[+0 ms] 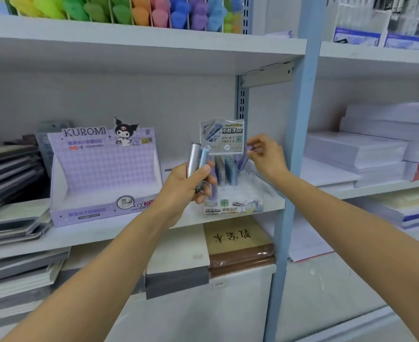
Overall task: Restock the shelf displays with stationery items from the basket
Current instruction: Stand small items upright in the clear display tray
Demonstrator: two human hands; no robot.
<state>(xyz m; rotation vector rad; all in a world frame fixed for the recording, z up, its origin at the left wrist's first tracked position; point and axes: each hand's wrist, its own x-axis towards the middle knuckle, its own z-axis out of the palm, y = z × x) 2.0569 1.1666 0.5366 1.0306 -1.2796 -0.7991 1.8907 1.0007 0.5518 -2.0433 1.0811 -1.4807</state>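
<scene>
My left hand (188, 187) grips a small bunch of pencil-lead tubes (196, 159), silver, blue and purple, upright in front of the middle shelf. My right hand (265, 154) pinches one purple lead tube (245, 155) at its top, with the tube's lower end inside the small lead display box (230, 208). That box holds a few grey and teal tubes standing in a row under a printed header card (222, 137). The basket is not in view.
A purple Kuromi display box (102, 174) stands empty to the left on the same shelf (119, 230). Dark folders are stacked far left, paper reams on the right bay. A blue upright post (299, 144) divides the bays. Notebooks lie on the shelf below.
</scene>
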